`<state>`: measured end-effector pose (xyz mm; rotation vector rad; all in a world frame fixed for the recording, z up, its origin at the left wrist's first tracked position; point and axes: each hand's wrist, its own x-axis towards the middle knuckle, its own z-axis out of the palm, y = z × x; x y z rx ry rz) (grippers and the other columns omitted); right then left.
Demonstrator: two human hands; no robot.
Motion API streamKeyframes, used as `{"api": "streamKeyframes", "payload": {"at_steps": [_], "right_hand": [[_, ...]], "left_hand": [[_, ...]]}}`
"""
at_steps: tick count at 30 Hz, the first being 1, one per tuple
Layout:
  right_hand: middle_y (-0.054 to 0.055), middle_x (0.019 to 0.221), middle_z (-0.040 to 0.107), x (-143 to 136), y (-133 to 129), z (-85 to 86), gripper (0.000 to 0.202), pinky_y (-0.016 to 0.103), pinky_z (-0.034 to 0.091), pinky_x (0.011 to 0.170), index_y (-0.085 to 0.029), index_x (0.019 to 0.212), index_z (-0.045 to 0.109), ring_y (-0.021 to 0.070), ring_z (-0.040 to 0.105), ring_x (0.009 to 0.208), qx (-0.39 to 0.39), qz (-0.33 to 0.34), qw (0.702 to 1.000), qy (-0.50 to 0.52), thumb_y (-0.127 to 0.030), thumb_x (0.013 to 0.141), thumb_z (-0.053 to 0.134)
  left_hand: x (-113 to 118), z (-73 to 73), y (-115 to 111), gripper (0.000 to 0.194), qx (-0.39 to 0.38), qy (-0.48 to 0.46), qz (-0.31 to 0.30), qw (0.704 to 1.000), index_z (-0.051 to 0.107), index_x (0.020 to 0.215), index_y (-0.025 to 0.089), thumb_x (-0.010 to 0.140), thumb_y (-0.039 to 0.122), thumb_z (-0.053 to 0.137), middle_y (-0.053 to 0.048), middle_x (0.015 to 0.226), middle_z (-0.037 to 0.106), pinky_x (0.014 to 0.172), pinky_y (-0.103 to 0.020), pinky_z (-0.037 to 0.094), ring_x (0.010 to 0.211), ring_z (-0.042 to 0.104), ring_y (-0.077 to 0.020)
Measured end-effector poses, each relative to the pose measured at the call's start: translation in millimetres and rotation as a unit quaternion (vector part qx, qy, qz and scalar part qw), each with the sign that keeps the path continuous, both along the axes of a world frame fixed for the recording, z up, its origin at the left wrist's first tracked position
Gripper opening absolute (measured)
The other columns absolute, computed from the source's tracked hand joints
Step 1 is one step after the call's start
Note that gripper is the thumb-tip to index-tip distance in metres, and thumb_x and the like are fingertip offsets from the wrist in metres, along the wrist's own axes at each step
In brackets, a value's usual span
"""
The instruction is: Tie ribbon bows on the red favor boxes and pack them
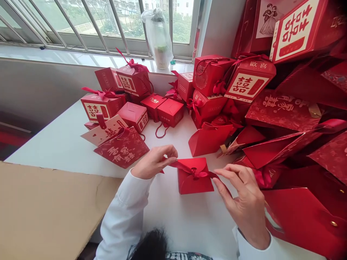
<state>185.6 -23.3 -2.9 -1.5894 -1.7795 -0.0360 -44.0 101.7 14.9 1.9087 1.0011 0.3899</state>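
Observation:
A small red gift box (187, 186) stands on the white table in front of me. Across its top runs a dark red ribbon (199, 174), knotted in the middle. My left hand (154, 162) is closed on the ribbon's left end, thumb against the fingers, beside the box. At the box's right edge, my right hand (241, 196) pinches the ribbon's other end between thumb and fingers. Both ends are stretched outward from the knot.
Red gift boxes (170, 112) and bags are heaped along the back and right of the white table (162, 220). A dark red bag (121, 148) leans at left. Cardboard (48, 206) covers the lower left. On the windowsill stands a plastic-wrapped cup (159, 43).

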Motion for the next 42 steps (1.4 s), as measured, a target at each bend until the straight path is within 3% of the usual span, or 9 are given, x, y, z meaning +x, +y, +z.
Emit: {"api": "streamKeyframes", "payload": {"at_steps": [5,8,12,17,21,26,33,36,42], "right_hand": [[0.004,0.088,0.058,-32.9,5.6,-1.1,0.006,0.035,0.043,0.078,-0.021,0.090,0.064,0.0212,0.047,0.087,-0.041,0.040,0.998,0.016,-0.023,0.084,0.064],[0.004,0.087,0.060,-38.2,8.0,-7.1,0.005,0.035,0.043,0.077,-0.020,0.089,0.063,0.0215,0.047,0.086,-0.073,0.024,0.997,0.027,-0.023,0.084,0.063],[0.002,0.083,0.061,-36.8,11.6,-13.8,0.005,0.034,0.041,0.074,-0.020,0.082,0.061,0.0196,0.047,0.082,-0.071,0.013,0.997,0.034,-0.016,0.086,0.059],[0.001,0.078,0.061,-30.3,13.7,-12.8,0.009,0.035,0.040,0.074,-0.020,0.077,0.059,0.0180,0.049,0.076,-0.026,-0.024,0.998,0.045,-0.017,0.086,0.058],[0.001,0.081,0.063,-28.0,9.1,-7.5,0.002,0.035,0.042,0.076,-0.021,0.084,0.063,0.0189,0.050,0.079,-0.027,0.002,0.998,0.056,-0.021,0.085,0.061],[0.002,0.084,0.064,-34.7,8.1,-8.7,0.004,0.033,0.042,0.076,-0.022,0.086,0.065,0.0202,0.049,0.085,-0.073,0.004,0.995,0.060,-0.021,0.083,0.064],[0.001,0.075,0.062,-37.1,17.6,-2.2,0.011,0.034,0.041,0.075,-0.021,0.074,0.059,0.0191,0.049,0.078,-0.026,-0.027,0.997,0.066,-0.017,0.084,0.057],[0.001,0.076,0.063,-33.2,15.0,3.0,0.009,0.034,0.041,0.075,-0.022,0.077,0.060,0.0192,0.050,0.078,-0.015,-0.031,0.997,0.071,-0.020,0.086,0.056],[0.002,0.086,0.066,-34.7,12.5,0.3,0.006,0.036,0.042,0.078,-0.024,0.088,0.065,0.0217,0.050,0.084,-0.068,0.008,0.996,0.063,-0.023,0.083,0.062]], "left_hand": [[8.4,20.1,-6.4,0.019,0.131,0.012,-0.069,0.989,0.065,0.095,0.019,0.091,0.021,0.046,-0.003,0.092,0.059,0.074,-0.024,0.044,0.080,0.054,-0.0128],[25.1,20.4,-9.0,0.022,0.173,0.033,-0.141,0.974,0.068,0.099,0.023,0.090,0.016,0.049,-0.004,0.091,0.060,0.080,-0.025,0.042,0.087,0.052,-0.0150],[41.0,9.8,-10.5,0.023,0.179,0.077,-0.179,0.964,0.070,0.090,0.021,0.088,0.009,0.050,-0.003,0.084,0.060,0.081,-0.025,0.041,0.087,0.047,-0.0165],[42.3,6.1,-10.3,0.014,0.161,0.087,-0.188,0.965,0.071,0.083,0.021,0.083,0.012,0.060,-0.002,0.079,0.059,0.079,-0.025,0.040,0.084,0.048,-0.0164],[41.2,5.2,-6.9,0.007,0.170,0.068,-0.201,0.962,0.066,0.077,0.017,0.079,0.011,0.066,0.000,0.072,0.060,0.077,-0.024,0.038,0.076,0.049,-0.0141],[39.5,-0.5,-3.3,0.005,0.156,0.007,-0.199,0.967,0.061,0.077,0.015,0.081,0.013,0.063,0.000,0.073,0.063,0.074,-0.023,0.038,0.074,0.052,-0.0125],[33.9,4.4,-13.4,0.009,0.135,-0.032,-0.175,0.975,0.054,0.076,0.016,0.085,0.013,0.053,-0.001,0.078,0.060,0.068,-0.021,0.040,0.072,0.052,-0.0116],[31.6,6.6,-18.9,0.010,0.129,-0.027,-0.141,0.981,0.051,0.076,0.017,0.084,0.011,0.050,0.001,0.073,0.055,0.063,-0.020,0.038,0.067,0.048,-0.0106],[38.9,6.0,-29.5,0.012,0.105,-0.047,-0.073,0.991,0.047,0.075,0.018,0.081,0.008,0.048,0.004,0.070,0.050,0.059,-0.019,0.036,0.062,0.042,-0.0086]]}}
